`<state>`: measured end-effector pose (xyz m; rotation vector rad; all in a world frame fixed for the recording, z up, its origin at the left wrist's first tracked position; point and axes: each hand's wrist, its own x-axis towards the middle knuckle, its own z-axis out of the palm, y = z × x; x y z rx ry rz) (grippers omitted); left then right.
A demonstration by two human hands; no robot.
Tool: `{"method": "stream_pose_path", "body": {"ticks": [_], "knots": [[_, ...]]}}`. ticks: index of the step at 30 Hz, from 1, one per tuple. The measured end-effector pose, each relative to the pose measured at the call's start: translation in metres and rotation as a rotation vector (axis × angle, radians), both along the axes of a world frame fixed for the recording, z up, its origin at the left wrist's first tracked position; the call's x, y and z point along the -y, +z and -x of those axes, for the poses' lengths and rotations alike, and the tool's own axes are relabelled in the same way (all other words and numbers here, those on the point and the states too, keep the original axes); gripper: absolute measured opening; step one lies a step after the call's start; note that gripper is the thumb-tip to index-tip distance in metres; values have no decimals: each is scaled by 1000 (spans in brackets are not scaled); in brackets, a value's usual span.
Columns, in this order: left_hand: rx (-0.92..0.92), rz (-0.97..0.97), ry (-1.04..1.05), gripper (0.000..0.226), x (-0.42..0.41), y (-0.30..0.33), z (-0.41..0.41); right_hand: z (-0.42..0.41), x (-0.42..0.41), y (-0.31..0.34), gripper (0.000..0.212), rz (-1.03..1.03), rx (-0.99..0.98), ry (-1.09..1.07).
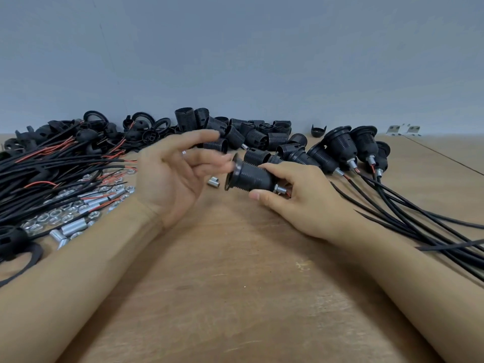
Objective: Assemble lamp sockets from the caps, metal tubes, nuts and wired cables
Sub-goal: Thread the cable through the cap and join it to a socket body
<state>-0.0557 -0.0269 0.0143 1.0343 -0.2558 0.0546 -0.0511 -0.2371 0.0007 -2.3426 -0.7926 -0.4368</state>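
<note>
1. The right hand [296, 195] grips a black lamp socket [252, 176] above the middle of the counter [235, 297], fingers and thumb curled round its threaded body. The socket lies on its side: flanged ring end toward the left hand, narrow cap end toward the right palm.

2. At the cap end a short metal tube [280, 190] with a nut sticks out, and a trace of red wire shows just beyond it — so this unit looks close to complete. Where its cable runs I cannot tell; the hand hides it.

3. The left hand [172, 176] holds nothing. Its fingers are spread and relaxed, the fingertips [225, 163] just beside the socket's ring; motion blur leaves it unclear whether they touch it.

4. Judged from this, the step in hand is the last one on this socket: seating or tightening the ring and body, or checking it.

5. Finished sockets [348, 150] lie in a row at the right, their cables [419, 218] trailing toward the near edge. The held piece most likely goes beside them next.

6. That calls for laying it down with the cable running the same way as the others, so the leads do not tangle.

7. A fresh unit would then draw on the left-side stock — wired cables [52, 169], loose nuts [52, 214] and tubes [74, 227] — plus the threaded bodies [251, 134] heaped at the back. One stray tube [213, 182] lies just under the left fingertips.
</note>
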Motion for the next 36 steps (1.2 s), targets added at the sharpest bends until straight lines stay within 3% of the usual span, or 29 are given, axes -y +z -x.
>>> {"method": "stream_pose_path", "body": {"ticks": [2,5,9,11,15,19,22,25,31,34,36], "knots": [[-28,-19,126,18,-1,-1,-4,-1,0,1,29,-17,-10,-4],[6,-232,104,20,7,-13,-6,0,-1,0,30,-13,-4,1],[290,-950,156,31,12,-30,-2,0,-1,-1,26,-5,-18,-27],[280,-981,111,37,8,-32,-2,-1,0,-1,25,-17,-22,-50],[405,-1270,367,32,-9,-27,-7,-2,1,0,24,-37,-1,-81],[461,-1577,241,45,-18,-24,-7,-2,1,-1,25,6,-16,-80],[518,-1566,272,25,-15,-26,-9,-2,1,-1,26,2,-22,-75],[422,-1446,246,11,-14,-25,-11,-3,1,-1,26,7,-18,-78],[184,-1325,248,36,-16,-24,-10,-3,1,-1,27,-7,-23,-80],[61,-909,302,50,-13,-17,-10,-4,1,-1,28,-12,-22,-83],[-11,-580,225,63,-11,-13,-9,-3,0,-1,28,-42,-19,-61]]}}
